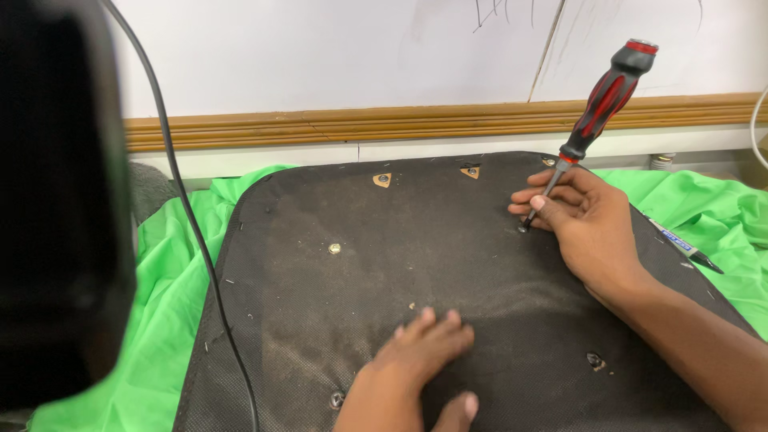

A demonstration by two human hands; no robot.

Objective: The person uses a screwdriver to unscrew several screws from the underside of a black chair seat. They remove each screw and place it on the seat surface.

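Screwdriver (594,108) tip on a screw (522,230) at the far right of the black panel (384,264).
Right hand (584,220) pinches the shaft low, fingers closed round it; keep the tool straighter over the screw so it won't slip. Left hand (420,352) lies flat, fingers spread, steadying the panel. Panel is dusty woven fabric on green cloth (168,296), 2 tan corner tabs by its far edge.

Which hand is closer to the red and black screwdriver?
Right. The right hand pinches the screwdriver shaft with its fingers; the left hand rests flat on the dark panel, well away.
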